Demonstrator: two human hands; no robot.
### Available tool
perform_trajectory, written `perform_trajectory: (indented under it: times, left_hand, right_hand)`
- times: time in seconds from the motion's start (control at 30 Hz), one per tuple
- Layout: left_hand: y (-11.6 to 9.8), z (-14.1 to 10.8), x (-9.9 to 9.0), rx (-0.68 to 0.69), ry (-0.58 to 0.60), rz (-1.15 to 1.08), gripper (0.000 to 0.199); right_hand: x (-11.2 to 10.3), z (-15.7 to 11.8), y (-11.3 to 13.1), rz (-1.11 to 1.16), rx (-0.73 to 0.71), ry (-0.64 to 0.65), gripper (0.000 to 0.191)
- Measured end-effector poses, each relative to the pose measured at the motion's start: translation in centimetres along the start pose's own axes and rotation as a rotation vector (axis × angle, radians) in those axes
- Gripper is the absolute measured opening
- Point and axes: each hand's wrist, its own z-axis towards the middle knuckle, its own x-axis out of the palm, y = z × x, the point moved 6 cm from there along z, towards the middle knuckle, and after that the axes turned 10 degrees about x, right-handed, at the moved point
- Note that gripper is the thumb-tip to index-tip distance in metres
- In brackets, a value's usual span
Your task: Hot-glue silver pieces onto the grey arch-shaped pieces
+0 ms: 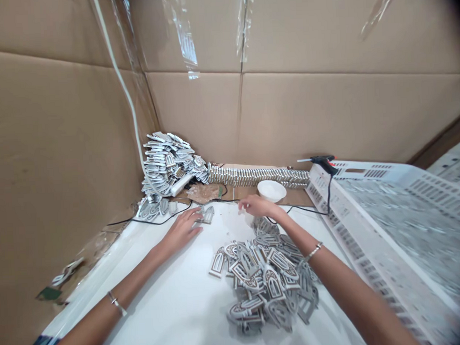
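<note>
My left hand (183,228) lies low over the white tabletop (174,282) with its fingers spread. Its fingertips touch the edge of a couple of small grey arch-shaped pieces (207,214) lying flat side by side. To the right, my right hand (254,205) hovers over the table with thumb and fingers drawn together. Whatever they pinch is too small to make out. Below it, between my forearms, spreads a loose heap of grey-and-white arched pieces (273,282) with brown patterned faces.
Stacked arched pieces (164,160) fill the back left corner, and a row (253,175) runs along the cardboard wall (288,119). A white bowl (272,190) stands behind my right hand. A glue gun (323,163) rests on the white crate (355,238); its black cord crosses the table.
</note>
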Motion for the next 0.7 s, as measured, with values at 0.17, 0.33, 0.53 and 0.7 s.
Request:
perform_trajectory:
  times: [0.17,0.33,0.53,0.7]
  left_hand:
    - [-3.9,2.0,1.4,0.139,0.053,-0.022,0.022]
    - [-7.1,4.1,3.1,0.247,0.104,-0.064,0.019]
    - [-9.0,6.2,3.8,0.197,0.138,-0.189,0.018]
    - [-10.9,9.4,4.9,0.101,0.232,-0.247,0.023]
  right_hand:
    - [0.6,-2.2,-2.9,-0.120,0.077,0.142,0.043]
    - [2.0,-2.3,-4.3,-0.116,0.168,0.191,0.038]
    - [2.1,-2.5,-6.8,0.021,0.246,0.274,0.039]
    - [2.4,-2.6,-7.5,0.169,0.334,0.303,0.032]
